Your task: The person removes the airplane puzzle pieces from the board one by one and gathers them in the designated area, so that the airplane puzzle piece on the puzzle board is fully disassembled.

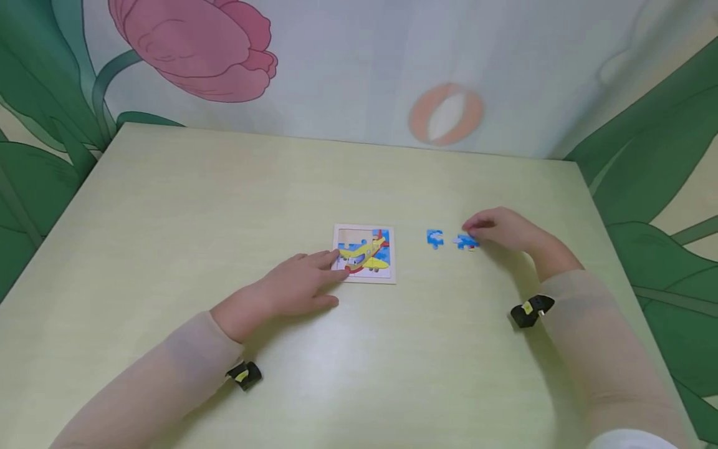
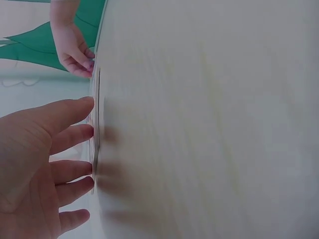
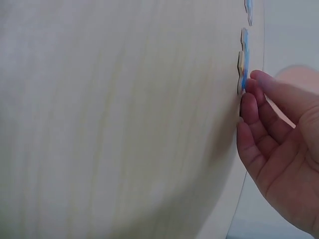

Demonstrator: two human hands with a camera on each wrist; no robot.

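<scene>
A square wooden jigsaw puzzle (image 1: pixel 367 282) with a pale frame shows a yellow airplane on blue sky. Bare wood shows at its upper left. My left hand (image 1: pixel 300 284) lies at its left side with fingers extended, the fingertips resting on the frame; the left wrist view shows this hand (image 2: pixel 45 164) edge-on to the board. To the right of the board, my right hand (image 1: pixel 502 231) pinches at the edge of blue puzzle pieces (image 1: pixel 465 242) that seem to overlap. In the right wrist view the curled fingers (image 3: pixel 256 94) meet a piece (image 3: pixel 244 64); the exact contact is partly hidden.
Another loose blue puzzle piece (image 1: pixel 434 238) lies between the board and my right hand. Everything sits on a pale wooden table (image 1: pixel 224 187). Behind it stands a wall with a pink flower (image 1: pixel 196 50) and green leaves.
</scene>
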